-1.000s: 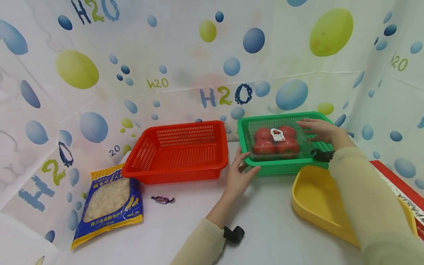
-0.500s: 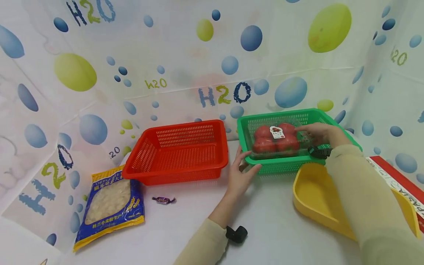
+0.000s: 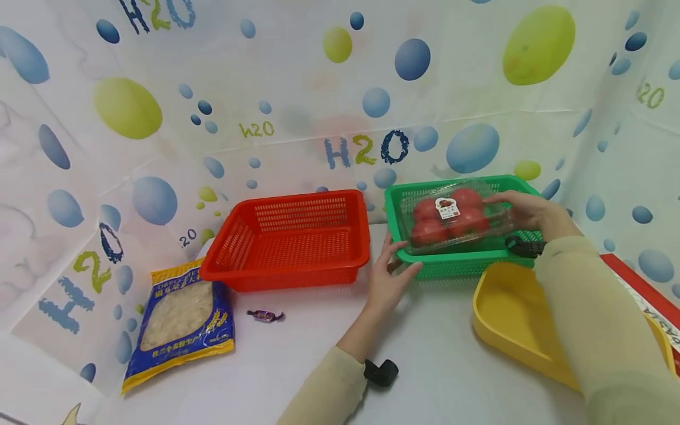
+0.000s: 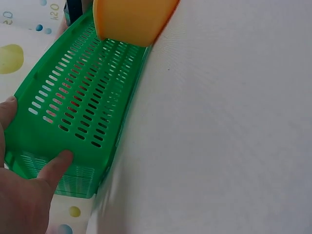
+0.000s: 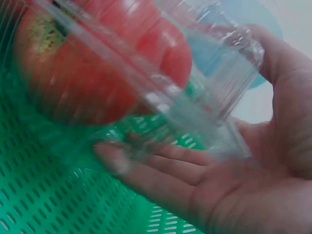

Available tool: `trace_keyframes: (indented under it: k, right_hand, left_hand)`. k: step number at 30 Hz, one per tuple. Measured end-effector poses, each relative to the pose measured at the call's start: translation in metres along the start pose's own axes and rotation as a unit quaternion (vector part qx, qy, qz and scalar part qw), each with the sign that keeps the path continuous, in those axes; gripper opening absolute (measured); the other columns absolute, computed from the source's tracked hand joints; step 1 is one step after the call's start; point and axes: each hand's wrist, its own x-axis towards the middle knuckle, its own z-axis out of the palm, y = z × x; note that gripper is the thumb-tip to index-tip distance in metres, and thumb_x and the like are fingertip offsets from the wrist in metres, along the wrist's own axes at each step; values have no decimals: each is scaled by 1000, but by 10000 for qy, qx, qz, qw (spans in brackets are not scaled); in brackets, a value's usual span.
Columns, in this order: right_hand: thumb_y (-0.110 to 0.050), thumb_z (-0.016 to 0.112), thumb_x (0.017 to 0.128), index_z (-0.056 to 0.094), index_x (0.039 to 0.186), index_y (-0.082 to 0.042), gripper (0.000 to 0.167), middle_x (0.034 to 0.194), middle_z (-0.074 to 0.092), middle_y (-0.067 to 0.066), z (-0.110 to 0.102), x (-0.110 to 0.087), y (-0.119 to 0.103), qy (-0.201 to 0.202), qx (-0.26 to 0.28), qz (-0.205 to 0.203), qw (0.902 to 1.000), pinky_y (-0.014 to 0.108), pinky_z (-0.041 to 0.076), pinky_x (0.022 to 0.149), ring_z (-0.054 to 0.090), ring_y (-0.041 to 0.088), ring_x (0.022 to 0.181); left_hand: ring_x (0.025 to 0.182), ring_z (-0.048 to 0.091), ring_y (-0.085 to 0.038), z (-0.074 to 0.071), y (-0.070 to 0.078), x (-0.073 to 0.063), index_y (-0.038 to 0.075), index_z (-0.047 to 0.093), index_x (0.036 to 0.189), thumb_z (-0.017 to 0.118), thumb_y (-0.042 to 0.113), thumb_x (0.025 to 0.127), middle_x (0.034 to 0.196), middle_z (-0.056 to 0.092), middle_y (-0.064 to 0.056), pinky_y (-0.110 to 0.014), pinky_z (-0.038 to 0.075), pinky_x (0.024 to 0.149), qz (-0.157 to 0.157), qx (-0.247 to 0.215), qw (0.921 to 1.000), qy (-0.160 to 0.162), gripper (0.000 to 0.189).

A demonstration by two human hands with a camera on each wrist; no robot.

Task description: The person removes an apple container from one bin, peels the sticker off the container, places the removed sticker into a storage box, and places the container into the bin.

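Note:
A clear plastic box of red tomatoes (image 3: 451, 213) with a white label is tilted in the green basket (image 3: 451, 258), its right end raised. My right hand (image 3: 523, 211) grips that right end. In the right wrist view, fingers (image 5: 165, 190) lie under the clear box, with tomatoes (image 5: 83, 83) showing through the plastic. My left hand (image 3: 386, 280) rests against the basket's near left corner, thumb and fingers spread. In the left wrist view, one fingertip (image 4: 63, 158) touches the green wall and another finger lies at the rim.
A red basket (image 3: 284, 277) stands left of the green one. A blue and yellow bag (image 3: 180, 319) and a purple wrapped candy (image 3: 265, 316) lie on the left. A yellow tray (image 3: 510, 336) sits under my right forearm, near a red box edge (image 3: 627, 274).
My right hand reached in at the box's right end, took hold of it and lifted that end, so the tomato box tilts. My left hand stays at the basket corner.

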Motion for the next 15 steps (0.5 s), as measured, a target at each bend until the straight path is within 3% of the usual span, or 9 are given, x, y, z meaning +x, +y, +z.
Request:
trace_keyframes:
  k: [4,9,12,15]
  right_hand:
    - [-34,50,105,34,139,-15,42,153,23,28,-5,-5,0,352,-151,-302,9988,55,53,93,51,39,117]
    - [-37,48,105,38,130,-18,33,142,32,23,-8,-12,-6,506,-337,-542,9967,53,56,89,64,27,98]
    - [-40,45,105,36,134,-15,39,143,33,33,-7,-19,-11,567,-563,-703,9943,50,58,86,68,24,92]
    - [-42,43,105,23,147,-9,56,150,23,43,-3,-28,-15,599,-655,-806,9928,48,58,85,69,23,91]
  left_hand:
    - [127,55,-24,3,-2,0,20,60,139,78,23,91,164,24,15,-36,53,96,-67,-14,9999,-112,52]
    - [131,51,-24,3,-2,0,25,60,137,78,23,91,164,22,16,-38,53,98,-52,-124,9998,-127,49]
    - [136,47,-24,1,0,-1,26,58,140,78,26,91,165,21,15,-41,50,101,-13,-33,9999,-126,53]
    - [141,41,-23,-2,2,-3,26,52,147,78,31,91,165,19,15,-45,49,102,-6,183,9997,-174,62]
